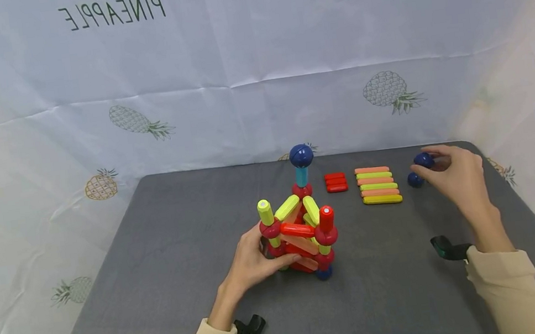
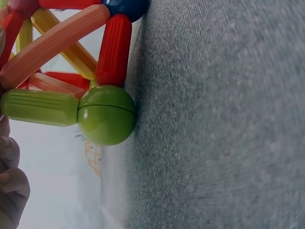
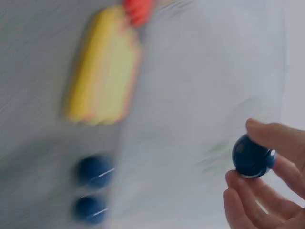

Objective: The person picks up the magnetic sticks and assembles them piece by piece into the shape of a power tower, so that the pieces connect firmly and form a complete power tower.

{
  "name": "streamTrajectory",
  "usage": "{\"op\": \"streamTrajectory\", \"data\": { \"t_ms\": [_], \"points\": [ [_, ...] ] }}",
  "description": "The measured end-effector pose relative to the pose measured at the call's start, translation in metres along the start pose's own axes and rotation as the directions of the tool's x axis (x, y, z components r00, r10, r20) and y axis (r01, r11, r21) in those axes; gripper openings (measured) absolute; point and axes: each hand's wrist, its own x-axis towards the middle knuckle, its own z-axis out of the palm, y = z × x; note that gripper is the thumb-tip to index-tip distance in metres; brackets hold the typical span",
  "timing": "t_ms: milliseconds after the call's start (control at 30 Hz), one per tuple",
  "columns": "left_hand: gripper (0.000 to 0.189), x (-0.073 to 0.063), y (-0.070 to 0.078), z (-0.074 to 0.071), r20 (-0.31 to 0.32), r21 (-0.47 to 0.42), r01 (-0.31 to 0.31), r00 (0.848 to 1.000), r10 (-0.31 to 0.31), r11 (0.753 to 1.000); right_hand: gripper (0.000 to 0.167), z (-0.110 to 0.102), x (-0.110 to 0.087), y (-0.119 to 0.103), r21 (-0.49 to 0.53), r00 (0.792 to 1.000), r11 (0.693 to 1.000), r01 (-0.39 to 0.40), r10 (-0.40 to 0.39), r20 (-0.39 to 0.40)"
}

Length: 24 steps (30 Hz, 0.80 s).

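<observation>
A structure of coloured rods and balls (image 1: 297, 230) stands on the table, with red balls at its joints and a blue ball (image 1: 301, 155) topping a light blue rod at the back. My left hand (image 1: 254, 259) grips its lower left side, thumb across the front. In the left wrist view, a green ball (image 2: 107, 115) forms a bottom corner. Between thumb and fingertips, my right hand (image 1: 460, 176) pinches a blue ball (image 3: 251, 156), raised off the table at the right. Two more blue balls (image 3: 94, 170) lie on the table below it, blurred in the right wrist view.
Behind and right of the structure lie several short red rods (image 1: 336, 182). Beside them is a row of orange, green and yellow rods (image 1: 378, 185). The dark grey table (image 1: 167, 246) meets a white pineapple-print cloth (image 1: 241, 120) at its back edge.
</observation>
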Motion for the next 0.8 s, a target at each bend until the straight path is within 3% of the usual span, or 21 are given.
{"op": "streamTrajectory", "data": {
  "t_ms": [100, 200, 400, 567, 633, 800],
  "points": [
    [0.06, -0.001, 0.001, 0.002, -0.016, 0.025, 0.016, 1.0, -0.015, 1.0, 0.044, -0.008, -0.004, -0.035, 0.111, 0.994, 0.991, 0.078, -0.069, -0.084],
    [0.059, -0.002, 0.002, 0.006, -0.028, 0.032, 0.028, 0.999, -0.027, 0.999, 0.041, -0.014, -0.012, -0.072, 0.236, 0.984, 0.96, 0.147, -0.117, -0.135],
    [0.059, -0.002, 0.003, 0.013, -0.047, 0.032, 0.04, 0.998, -0.038, 0.999, 0.046, -0.02, -0.033, -0.133, 0.425, 0.935, 0.833, 0.355, -0.32, -0.155],
    [0.06, -0.002, 0.002, 0.016, -0.054, 0.042, 0.026, 0.998, -0.024, 0.999, 0.051, -0.018, -0.047, -0.164, 0.508, 0.888, 0.742, 0.437, -0.444, -0.115],
    [0.06, -0.002, 0.002, 0.016, -0.052, 0.043, 0.024, 0.998, -0.022, 0.999, 0.05, -0.015, -0.05, -0.17, 0.522, 0.877, 0.726, 0.448, -0.471, -0.098],
    [0.062, -0.002, 0.002, 0.016, -0.047, 0.046, 0.026, 0.999, -0.024, 0.999, 0.049, -0.01, -0.056, -0.177, 0.472, 0.853, 0.734, 0.488, -0.514, -0.083]
  ]
}}
